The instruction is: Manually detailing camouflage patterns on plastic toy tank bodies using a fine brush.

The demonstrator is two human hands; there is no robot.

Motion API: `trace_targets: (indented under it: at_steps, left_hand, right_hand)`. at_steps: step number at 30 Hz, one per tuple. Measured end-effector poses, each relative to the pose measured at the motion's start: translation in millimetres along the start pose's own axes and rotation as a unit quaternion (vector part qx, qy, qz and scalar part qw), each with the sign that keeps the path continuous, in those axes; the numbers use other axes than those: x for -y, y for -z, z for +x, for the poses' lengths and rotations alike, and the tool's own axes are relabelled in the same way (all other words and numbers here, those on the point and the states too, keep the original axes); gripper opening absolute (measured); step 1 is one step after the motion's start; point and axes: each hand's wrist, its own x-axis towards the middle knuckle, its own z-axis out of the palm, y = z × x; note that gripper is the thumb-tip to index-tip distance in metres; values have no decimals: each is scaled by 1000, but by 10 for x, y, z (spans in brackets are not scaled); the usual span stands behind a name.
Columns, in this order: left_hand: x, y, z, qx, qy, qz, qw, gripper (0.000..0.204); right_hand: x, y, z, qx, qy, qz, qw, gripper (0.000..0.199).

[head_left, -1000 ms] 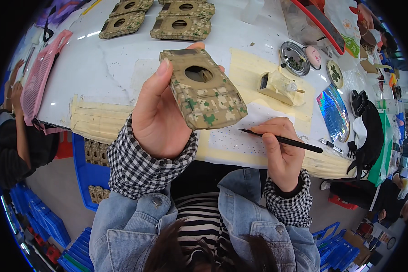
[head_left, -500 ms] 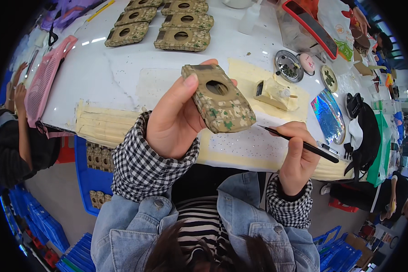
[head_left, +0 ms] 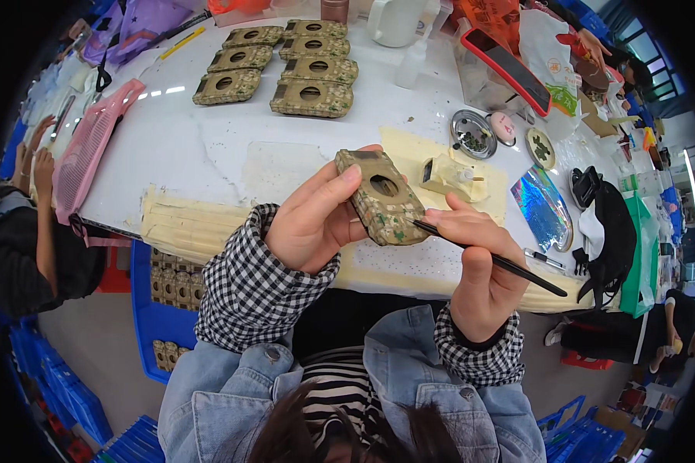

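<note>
My left hand grips a brown-green rectangular block with a round hole, held above the near edge of the white table. In my right hand is a thin black brush, pinched between the fingers. Its tip touches the block's lower right edge. Both hands are close together in front of my chest.
Several similar blocks lie in rows at the table's far side. A small cream box, round metal dishes, a shiny iridescent sheet and a black bag sit to the right. A pink mesh basket and another person's hands are at left.
My left hand has lowered and turned the block rightwards. My right hand has risen from the table and brought the brush tip against the block.
</note>
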Motion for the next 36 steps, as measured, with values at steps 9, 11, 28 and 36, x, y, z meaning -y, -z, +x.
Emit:
trace_targets:
  at_steps: [9, 11, 28, 36]
  left_hand:
    - [0, -1, -9, 5, -6, 0, 1000, 51]
    - [6, 12, -9, 7, -9, 4, 1000, 51]
    - [7, 14, -4, 0, -11, 7, 1000, 52]
    - [1, 11, -6, -2, -10, 7, 1000, 51]
  right_hand:
    - [-29, -41, -19, -1, -8, 3, 1000, 23]
    - [-38, -42, -18, 2, -3, -4, 1000, 23]
    - [-38, -63, -1, 0, 2, -25, 1000, 21]
    - [-33, -60, -1, 6, 1, -30, 1000, 21]
